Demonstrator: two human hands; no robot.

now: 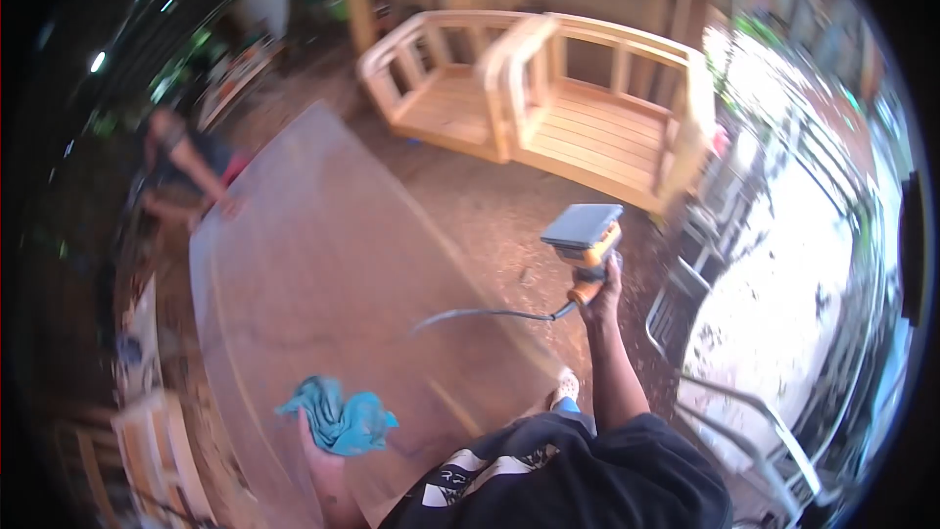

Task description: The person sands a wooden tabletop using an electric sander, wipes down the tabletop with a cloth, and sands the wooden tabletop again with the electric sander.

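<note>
My right hand (pixel 605 286) grips an orange electric sander (pixel 591 243) by its handle and holds it up in front of me. The sander's flat grey pad faces upward, and a dark cord (pixel 490 312) trails left from it over the board. A crumpled teal cloth (pixel 343 417) is in my left hand (pixel 311 436), low over the near part of a large brown board (pixel 313 255). The cloth hides most of the fingers on that hand.
Another person (pixel 186 157) crouches at the left, a hand at the board's far left edge. Two pale wooden railed structures with slatted floors (pixel 597 132) stand behind. Metal frames (pixel 754 421) lie right, beside a bright whitish surface (pixel 783 274). Wooden pieces (pixel 162 446) sit lower left.
</note>
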